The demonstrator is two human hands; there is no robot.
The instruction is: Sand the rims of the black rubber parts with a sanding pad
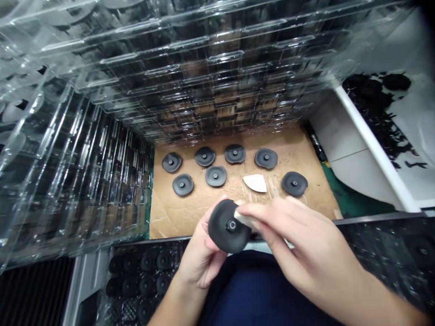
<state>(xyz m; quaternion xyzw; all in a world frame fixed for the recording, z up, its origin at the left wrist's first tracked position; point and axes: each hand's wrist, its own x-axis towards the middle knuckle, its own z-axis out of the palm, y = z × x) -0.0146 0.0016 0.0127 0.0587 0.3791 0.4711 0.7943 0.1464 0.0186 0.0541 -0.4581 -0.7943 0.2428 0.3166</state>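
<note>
My left hand (200, 253) grips a black disc (224, 237) by its edge, its face with the small central hub turned toward me. In my right hand (299, 240) a small white pad (243, 219) is pinched between thumb and fingers. The pad rests against the right edge of the disc; my fingers hide part of it. Beyond my hands, several similar discs (215, 176) lie hub-up on the cardboard (170, 213). Among them lies a white wedge-shaped piece (255, 183), nearer to my right hand.
Tall stacks of clear plastic trays (217, 68) wall off the back and left. A white bin (374, 149) stands at right, near a heap of black parts (370, 99). A tray of black discs (146, 262) sits at lower left, and another dark tray (390, 253) at lower right.
</note>
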